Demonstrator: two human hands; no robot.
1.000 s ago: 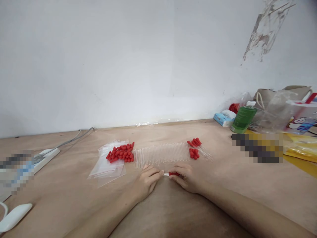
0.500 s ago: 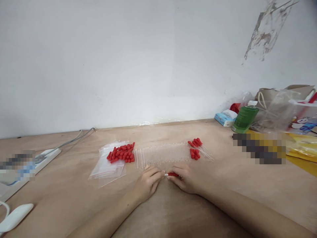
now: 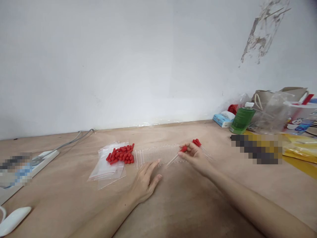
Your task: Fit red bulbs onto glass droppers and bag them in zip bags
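Note:
My right hand (image 3: pixel 194 156) pinches a dropper (image 3: pixel 172 160) by its red rubber bulb, the thin clear tube slanting down to the left. The hand is over the right end of a row of clear glass tubes (image 3: pixel 153 154). My left hand (image 3: pixel 145 180) rests just in front of the row, fingers apart and holding nothing. To its left, a pile of red rubber bulbs (image 3: pixel 121 154) lies on clear zip bags (image 3: pixel 105 168). Beyond my right hand lie a few droppers with red bulbs (image 3: pixel 197 142), partly hidden by it.
At the right back stand a tissue pack (image 3: pixel 223 119), a green bottle (image 3: pixel 242 119), and plastic and paper bags (image 3: pixel 267 109) on yellow packaging (image 3: pixel 299 145). A power strip (image 3: pixel 47 158) with a cable lies at the left, near a white object (image 3: pixel 16 219).
My hands have come apart. The right hand has carried the dropper up and to the right, its tube now showing. My left hand has let go and opened its fingers.

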